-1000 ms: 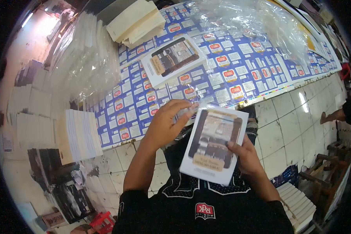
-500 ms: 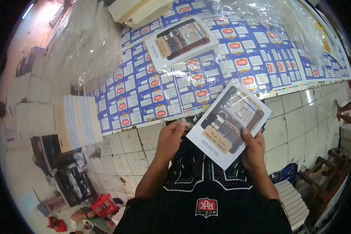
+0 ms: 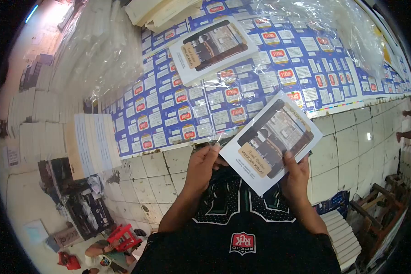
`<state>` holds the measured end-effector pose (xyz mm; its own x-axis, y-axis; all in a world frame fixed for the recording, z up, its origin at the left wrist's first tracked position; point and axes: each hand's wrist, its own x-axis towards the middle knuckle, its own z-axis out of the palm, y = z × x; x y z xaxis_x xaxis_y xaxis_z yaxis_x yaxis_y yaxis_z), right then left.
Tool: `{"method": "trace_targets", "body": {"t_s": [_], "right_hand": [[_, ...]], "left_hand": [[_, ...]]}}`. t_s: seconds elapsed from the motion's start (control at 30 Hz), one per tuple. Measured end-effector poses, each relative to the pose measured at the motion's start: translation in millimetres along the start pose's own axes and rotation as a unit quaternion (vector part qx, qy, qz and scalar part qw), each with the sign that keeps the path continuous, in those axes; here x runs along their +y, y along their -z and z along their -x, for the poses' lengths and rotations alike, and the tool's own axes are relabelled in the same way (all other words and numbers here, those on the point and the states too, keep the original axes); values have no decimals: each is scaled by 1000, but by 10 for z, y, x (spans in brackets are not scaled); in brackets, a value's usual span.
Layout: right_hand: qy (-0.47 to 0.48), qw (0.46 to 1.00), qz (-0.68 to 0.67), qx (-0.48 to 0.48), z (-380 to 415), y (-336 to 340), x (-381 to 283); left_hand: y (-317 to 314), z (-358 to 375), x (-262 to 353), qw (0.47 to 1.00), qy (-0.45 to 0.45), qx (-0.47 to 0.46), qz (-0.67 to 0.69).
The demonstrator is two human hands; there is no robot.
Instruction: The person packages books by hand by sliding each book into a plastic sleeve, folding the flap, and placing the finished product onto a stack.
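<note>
A white book [image 3: 271,144] with a dark picture and a tan label on its cover is tilted in front of my body. My right hand [image 3: 297,176] grips its lower right edge, thumb on the cover. Beside the book's left corner, my left hand [image 3: 203,166] is closed, with thumb and fingers pinching clear plastic film; part of the fingers is hidden. A second book with the same cover [image 3: 214,48] lies farther back on the blue printed sheets [image 3: 169,100], beneath or in clear film.
Clear plastic bags [image 3: 100,55] are heaped at the back left, with more film [image 3: 351,41] at the back right. Book stacks [image 3: 93,144] stand at the left. Another person [image 3: 106,251] is at the lower left, near a red crate [image 3: 123,237].
The held book has shifted slightly right and turned a little. My left hand stays by its left corner, with less film showing there.
</note>
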<state>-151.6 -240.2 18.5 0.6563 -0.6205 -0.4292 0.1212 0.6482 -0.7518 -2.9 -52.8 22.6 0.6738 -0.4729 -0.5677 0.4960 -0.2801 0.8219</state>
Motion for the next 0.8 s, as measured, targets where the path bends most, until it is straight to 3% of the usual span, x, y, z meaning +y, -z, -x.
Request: {"method": "trace_targets", "body": {"t_s": [0.23,0.67,0.8], "right_hand": [[-4,999,36,0,5,12,20],[30,999,13,-8,-11,33,41],[16,1000,4,-5,-23,33,31]], "left_hand": [[-81,46,6,998,14,16,64],[-97,56,21,999,30,5,30],[-52,-32,25,994,56,9,97]]}}
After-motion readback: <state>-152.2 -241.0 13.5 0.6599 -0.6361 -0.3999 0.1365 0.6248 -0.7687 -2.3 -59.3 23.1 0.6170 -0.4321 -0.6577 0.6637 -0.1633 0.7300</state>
